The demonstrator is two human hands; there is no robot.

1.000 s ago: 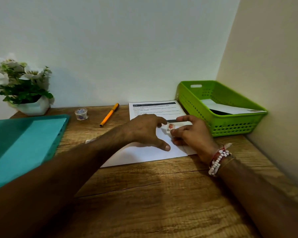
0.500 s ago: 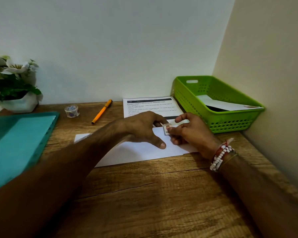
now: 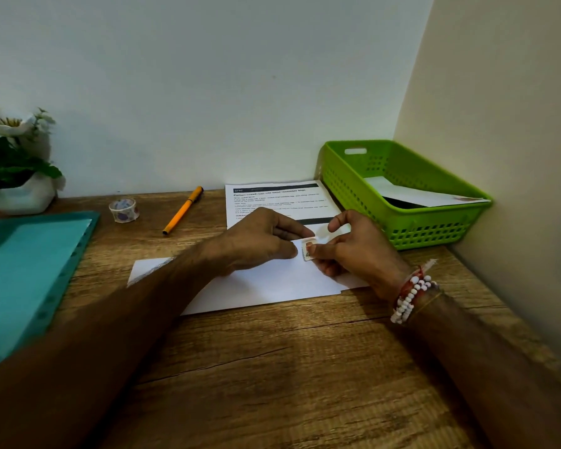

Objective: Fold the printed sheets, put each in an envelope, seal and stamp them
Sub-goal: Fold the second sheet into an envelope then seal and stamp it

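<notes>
A white envelope (image 3: 266, 283) lies flat on the wooden tabletop (image 3: 272, 367) in front of you. Both your hands meet over its right end. Your right hand (image 3: 360, 251) has a narrow grip, pinching a small stamp (image 3: 307, 251) with the forefinger raised clear. Your left hand (image 3: 256, 241) pinches the stamp's near edge; whether it is peeling a backing cannot be told. The stamp hovers just above the envelope, so this looks like the stamping step. Next you would likely lay it flat near the corner and press it down. A printed sheet (image 3: 272, 199) waits behind, beside a green basket (image 3: 412, 228) holding another envelope.
</notes>
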